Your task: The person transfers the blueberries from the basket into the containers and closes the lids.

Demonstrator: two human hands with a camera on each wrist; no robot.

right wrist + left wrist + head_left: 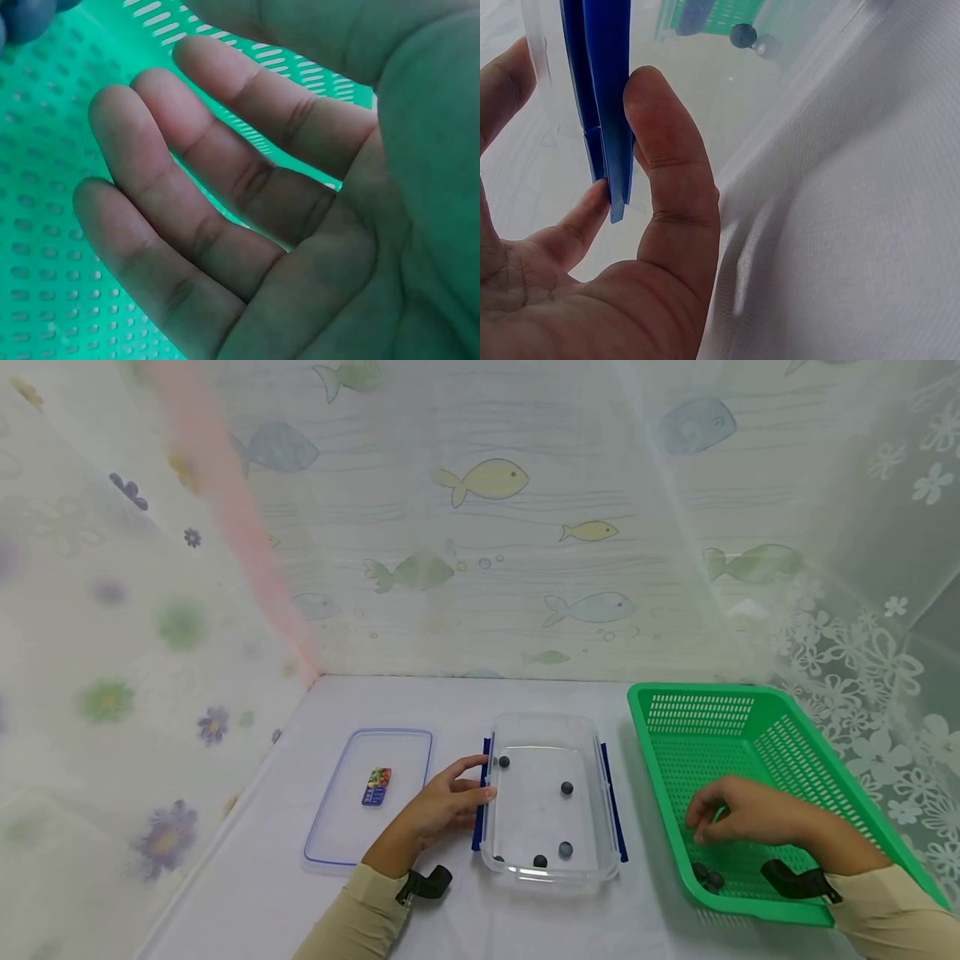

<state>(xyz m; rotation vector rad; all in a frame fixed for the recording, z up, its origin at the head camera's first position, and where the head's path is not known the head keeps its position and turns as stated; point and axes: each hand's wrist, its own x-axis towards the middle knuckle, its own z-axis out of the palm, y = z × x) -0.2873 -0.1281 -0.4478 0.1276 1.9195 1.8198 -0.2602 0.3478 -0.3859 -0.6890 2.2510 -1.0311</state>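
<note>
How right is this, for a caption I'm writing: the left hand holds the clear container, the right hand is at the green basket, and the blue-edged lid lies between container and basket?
Only one place is wrong: in the head view, the blue-edged lid lies left of the clear container, not between it and the green basket. The rest stands.

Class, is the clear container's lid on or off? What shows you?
Off: the lid lies flat on the table, beside the clear container, whose top is uncovered.
</note>
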